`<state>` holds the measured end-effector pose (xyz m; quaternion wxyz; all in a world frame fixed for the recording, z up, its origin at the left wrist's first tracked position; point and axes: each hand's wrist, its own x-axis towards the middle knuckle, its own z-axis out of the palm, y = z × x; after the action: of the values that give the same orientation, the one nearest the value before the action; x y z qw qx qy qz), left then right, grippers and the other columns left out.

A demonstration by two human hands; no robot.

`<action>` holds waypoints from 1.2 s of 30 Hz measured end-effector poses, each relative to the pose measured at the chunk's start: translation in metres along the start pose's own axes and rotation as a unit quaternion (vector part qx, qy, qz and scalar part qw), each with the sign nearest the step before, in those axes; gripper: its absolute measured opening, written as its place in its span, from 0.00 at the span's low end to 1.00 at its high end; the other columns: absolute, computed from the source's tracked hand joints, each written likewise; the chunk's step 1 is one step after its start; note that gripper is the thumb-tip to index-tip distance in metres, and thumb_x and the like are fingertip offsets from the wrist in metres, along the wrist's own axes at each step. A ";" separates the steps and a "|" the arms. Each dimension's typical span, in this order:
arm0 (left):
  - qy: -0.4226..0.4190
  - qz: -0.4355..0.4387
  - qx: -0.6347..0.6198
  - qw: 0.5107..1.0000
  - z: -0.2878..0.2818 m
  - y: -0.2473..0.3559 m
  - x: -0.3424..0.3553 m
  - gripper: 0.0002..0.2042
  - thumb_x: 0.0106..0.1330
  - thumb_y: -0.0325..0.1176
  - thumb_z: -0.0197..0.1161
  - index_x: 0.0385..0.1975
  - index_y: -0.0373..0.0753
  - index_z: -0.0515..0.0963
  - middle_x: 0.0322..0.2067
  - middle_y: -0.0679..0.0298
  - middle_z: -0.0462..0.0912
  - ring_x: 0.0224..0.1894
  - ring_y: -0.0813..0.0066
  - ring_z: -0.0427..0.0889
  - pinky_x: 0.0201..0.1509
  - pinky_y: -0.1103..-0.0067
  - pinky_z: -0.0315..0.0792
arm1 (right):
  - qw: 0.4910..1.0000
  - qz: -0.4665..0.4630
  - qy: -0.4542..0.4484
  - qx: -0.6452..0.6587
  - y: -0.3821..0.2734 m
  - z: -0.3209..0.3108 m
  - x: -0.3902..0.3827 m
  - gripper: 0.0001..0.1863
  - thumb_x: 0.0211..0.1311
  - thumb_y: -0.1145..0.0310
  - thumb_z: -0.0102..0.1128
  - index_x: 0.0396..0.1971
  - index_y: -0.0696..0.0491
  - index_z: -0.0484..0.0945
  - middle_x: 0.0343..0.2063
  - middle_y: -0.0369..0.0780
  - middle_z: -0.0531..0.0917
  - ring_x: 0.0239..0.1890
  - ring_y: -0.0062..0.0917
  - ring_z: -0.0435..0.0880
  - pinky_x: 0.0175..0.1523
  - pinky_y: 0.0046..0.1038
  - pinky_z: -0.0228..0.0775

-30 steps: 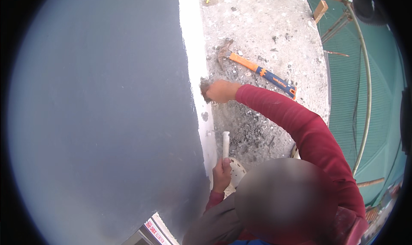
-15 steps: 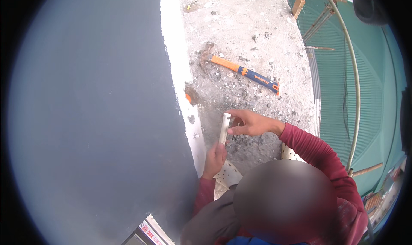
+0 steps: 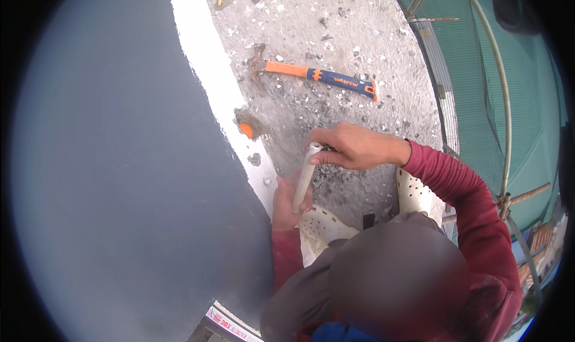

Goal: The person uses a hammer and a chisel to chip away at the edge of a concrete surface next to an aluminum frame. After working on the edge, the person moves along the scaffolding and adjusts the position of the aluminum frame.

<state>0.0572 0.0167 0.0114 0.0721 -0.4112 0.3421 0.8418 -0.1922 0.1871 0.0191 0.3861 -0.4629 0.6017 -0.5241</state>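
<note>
A short white plastic pipe [image 3: 305, 177] stands tilted between my hands above the gravelly ground, its open end toward the top. My left hand [image 3: 284, 203] is wrapped round its lower part. At the upper end, the thumb and fingers of my right hand [image 3: 359, 148] close round the rim. A claw hammer [image 3: 317, 75] with an orange and blue handle lies on the ground beyond my hands. Left of my hands, an orange pipe end [image 3: 246, 130] shows in a rough hole at the foot of the wall.
A grey wall [image 3: 132, 162] with a white lower strip [image 3: 206, 60] runs along my left. Poles [image 3: 503, 96] and green netting [image 3: 473, 72] edge the right side. My white perforated shoes [image 3: 326, 223] are close below my hands. A dark-framed panel [image 3: 224, 324] leans at lower left.
My view has shifted, so the hammer and wall appear farther left. The right hand has closed round the pipe's top end, and the pipe's open end now faces up toward me.
</note>
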 end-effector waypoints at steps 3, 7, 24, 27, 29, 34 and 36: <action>0.144 0.059 0.035 0.987 0.002 -0.013 0.006 0.34 0.80 0.60 0.39 0.72 0.37 0.60 0.50 0.55 0.78 0.41 0.70 0.79 0.45 0.73 0.73 | 0.974 0.069 0.214 0.043 0.019 0.018 0.017 0.18 0.72 0.61 0.60 0.48 0.61 0.74 0.22 0.51 0.80 0.27 0.46 0.84 0.32 0.44 0.68; 0.205 0.011 0.150 0.967 -0.002 -0.036 -0.001 0.37 0.79 0.62 0.39 0.74 0.36 0.55 0.58 0.51 0.76 0.50 0.65 0.79 0.54 0.70 0.74 | 0.922 0.140 0.354 0.066 0.054 0.049 0.067 0.17 0.73 0.61 0.60 0.49 0.60 0.74 0.19 0.48 0.80 0.21 0.39 0.83 0.28 0.37 0.69; 0.159 0.009 0.261 0.952 -0.009 -0.072 -0.019 0.32 0.81 0.56 0.44 0.71 0.33 0.62 0.53 0.52 0.80 0.48 0.66 0.83 0.50 0.73 0.76 | 0.921 0.137 0.346 0.114 0.067 0.076 0.102 0.18 0.73 0.61 0.59 0.45 0.64 0.74 0.18 0.52 0.79 0.23 0.48 0.82 0.31 0.45 0.69; 0.162 0.015 0.271 0.949 -0.007 -0.071 -0.021 0.32 0.81 0.56 0.44 0.70 0.32 0.63 0.52 0.52 0.80 0.47 0.66 0.83 0.49 0.74 0.76 | 0.916 0.139 0.357 0.120 0.066 0.078 0.102 0.18 0.73 0.61 0.59 0.43 0.63 0.73 0.17 0.52 0.79 0.23 0.49 0.82 0.30 0.45 0.68; 0.164 0.017 0.274 0.947 -0.007 -0.071 -0.023 0.32 0.81 0.55 0.44 0.70 0.32 0.63 0.52 0.52 0.81 0.47 0.67 0.83 0.49 0.74 0.76 | 0.917 0.136 0.357 0.117 0.065 0.076 0.102 0.17 0.73 0.61 0.59 0.43 0.63 0.73 0.17 0.52 0.78 0.22 0.50 0.82 0.30 0.46 0.68; 0.161 0.018 0.284 0.945 -0.008 -0.072 -0.021 0.31 0.81 0.55 0.45 0.69 0.33 0.64 0.51 0.53 0.81 0.47 0.68 0.83 0.48 0.74 0.76 | 0.923 0.126 0.349 0.100 0.062 0.072 0.106 0.17 0.73 0.62 0.59 0.43 0.64 0.72 0.15 0.52 0.77 0.21 0.50 0.81 0.29 0.46 0.68; 0.158 0.021 0.286 0.945 -0.008 -0.072 -0.021 0.31 0.81 0.55 0.46 0.69 0.33 0.64 0.51 0.53 0.81 0.46 0.68 0.83 0.48 0.74 0.76 | 0.925 0.124 0.343 0.107 0.062 0.074 0.105 0.18 0.73 0.61 0.59 0.44 0.64 0.71 0.16 0.53 0.78 0.21 0.51 0.81 0.29 0.46 0.69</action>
<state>0.1047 0.0696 -0.0140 0.1142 -0.4941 0.5837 0.6342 -0.1599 0.0669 -0.0510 0.2653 -0.1325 0.6907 -0.6596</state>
